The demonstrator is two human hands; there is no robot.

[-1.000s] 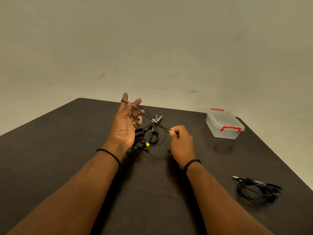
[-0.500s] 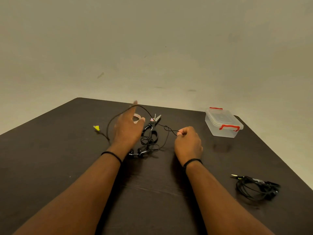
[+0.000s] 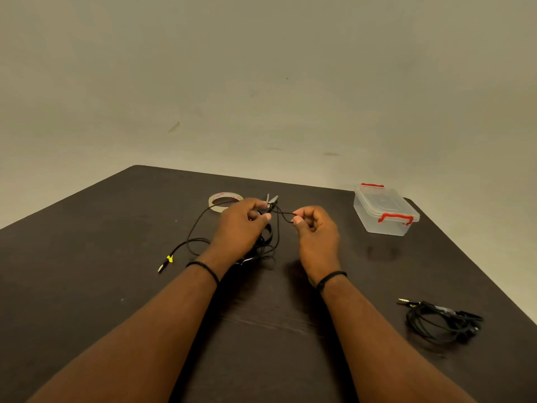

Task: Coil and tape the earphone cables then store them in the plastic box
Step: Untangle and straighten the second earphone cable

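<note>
While your left hand (image 3: pixel 241 225) curls its fingers round one stretch of the black earphone cable (image 3: pixel 200 239) and your right hand (image 3: pixel 315 231) pinches a small loop of it between thumb and forefinger, you seem to be keeping the strand taut above the dark table (image 3: pixel 87 286) to start a fresh coil. That cable is thin and slack, sprawling at 9 o'clock of your hands toward its yellow-tagged plug (image 3: pixel 165 263). You keep the tape roll (image 3: pixel 223 200) and scissors (image 3: pixel 271 200) just behind at 12 o'clock, the lidded plastic box (image 3: pixel 386 210) at 2 o'clock and a second cable bundle (image 3: pixel 444 321) at 4 o'clock.
</note>
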